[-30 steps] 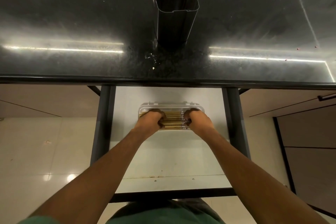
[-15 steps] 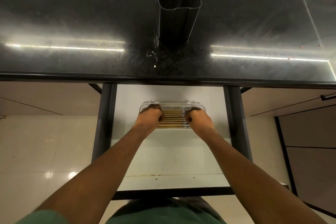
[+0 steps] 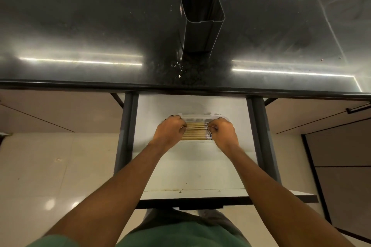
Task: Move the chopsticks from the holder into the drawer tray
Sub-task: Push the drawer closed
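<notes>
Several wooden chopsticks (image 3: 195, 131) lie side by side, running left to right, in a clear plastic tray (image 3: 200, 116) inside the open white drawer (image 3: 192, 168). My left hand (image 3: 169, 132) is curled over their left ends, and my right hand (image 3: 221, 132) over their right ends, which carry a blue pattern. Both hands hide the tray's ends. The dark metal holder (image 3: 201, 20) stands upright on the black countertop (image 3: 80, 26), and I see nothing sticking out of it.
The drawer is pulled out below the counter's front edge (image 3: 180, 87), between two dark side rails (image 3: 127, 132). Small white crumbs (image 3: 179, 70) lie on the counter in front of the holder. Pale floor tiles show on the left, dark cabinet fronts on the right.
My hands, the chopsticks and the tray have shifted a little farther back in the drawer. Both hands stay on the chopstick ends.
</notes>
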